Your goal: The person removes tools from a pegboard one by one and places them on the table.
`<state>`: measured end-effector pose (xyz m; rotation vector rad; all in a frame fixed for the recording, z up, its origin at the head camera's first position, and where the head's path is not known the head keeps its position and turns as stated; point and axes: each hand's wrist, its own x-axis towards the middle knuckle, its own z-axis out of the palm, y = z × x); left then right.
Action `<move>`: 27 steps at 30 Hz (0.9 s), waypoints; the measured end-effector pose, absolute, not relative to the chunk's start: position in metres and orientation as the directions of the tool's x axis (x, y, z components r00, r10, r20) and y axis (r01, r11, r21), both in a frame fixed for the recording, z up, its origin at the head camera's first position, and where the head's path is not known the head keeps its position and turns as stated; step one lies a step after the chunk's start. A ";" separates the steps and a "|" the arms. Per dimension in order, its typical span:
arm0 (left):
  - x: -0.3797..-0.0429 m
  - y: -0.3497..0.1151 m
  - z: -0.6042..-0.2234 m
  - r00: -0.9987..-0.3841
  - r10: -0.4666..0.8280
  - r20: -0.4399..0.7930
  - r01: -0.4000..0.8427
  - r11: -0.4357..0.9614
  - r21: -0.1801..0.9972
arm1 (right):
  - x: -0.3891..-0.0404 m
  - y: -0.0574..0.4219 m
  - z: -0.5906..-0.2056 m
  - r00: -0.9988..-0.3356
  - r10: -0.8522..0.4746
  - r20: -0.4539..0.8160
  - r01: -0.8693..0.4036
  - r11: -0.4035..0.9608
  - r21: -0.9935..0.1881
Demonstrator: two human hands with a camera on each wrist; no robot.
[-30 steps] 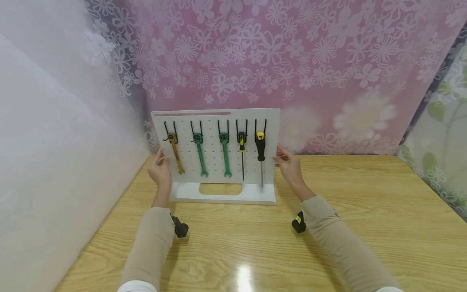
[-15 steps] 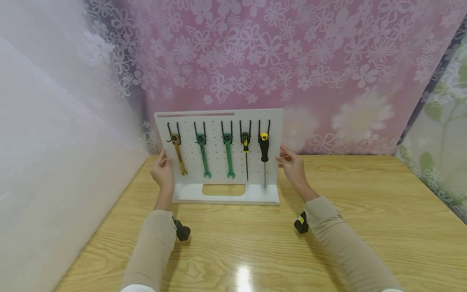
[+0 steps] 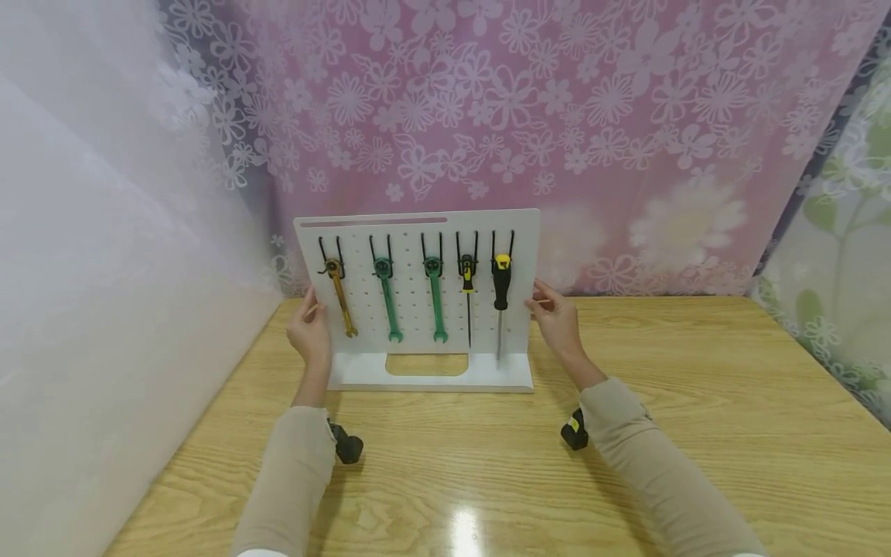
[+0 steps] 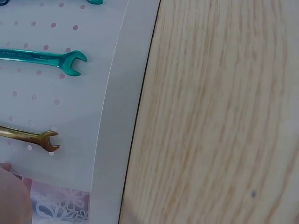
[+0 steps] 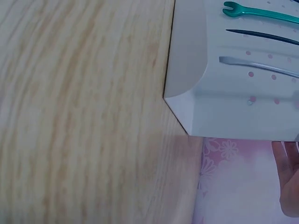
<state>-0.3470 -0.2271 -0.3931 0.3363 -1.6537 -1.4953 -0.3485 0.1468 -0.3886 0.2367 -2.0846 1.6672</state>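
A white pegboard stand [image 3: 411, 317] stands upright on the wooden table. My left hand [image 3: 309, 333] grips its left edge, and my right hand [image 3: 559, 321] pinches the right edge, with fingers partly hidden behind the board. From pairs of black hooks hang a gold wrench [image 3: 341, 298], two green wrenches [image 3: 389, 302] [image 3: 435, 302], a small black-and-yellow screwdriver [image 3: 467, 278] and a larger black screwdriver [image 3: 501, 286] with a yellow end. The left wrist view shows the gold wrench's open end [image 4: 46, 140] near part of my hand [image 4: 14, 198]. My right fingers [image 5: 282, 161] touch the board's edge in the right wrist view.
The wood-grain table [image 3: 445, 464] extends in front of the stand and to its right. Behind hangs a pink flowered curtain [image 3: 431, 100]. A pale sheet [image 3: 125, 271] borders the table on the left. Black wrist devices [image 3: 346, 445] [image 3: 575, 430] sit below both forearms.
Over the first half second both hands and the pegboard shifted slightly to the right. Since then they have stayed nearly still, while the larger screwdriver's tip has swung a little left.
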 end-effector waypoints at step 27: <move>-0.326 -0.229 -0.359 -0.725 -0.477 0.497 0.416 0.273 0.867 | -0.257 0.063 -0.296 -0.484 -0.021 0.875 -0.868 0.142 -0.476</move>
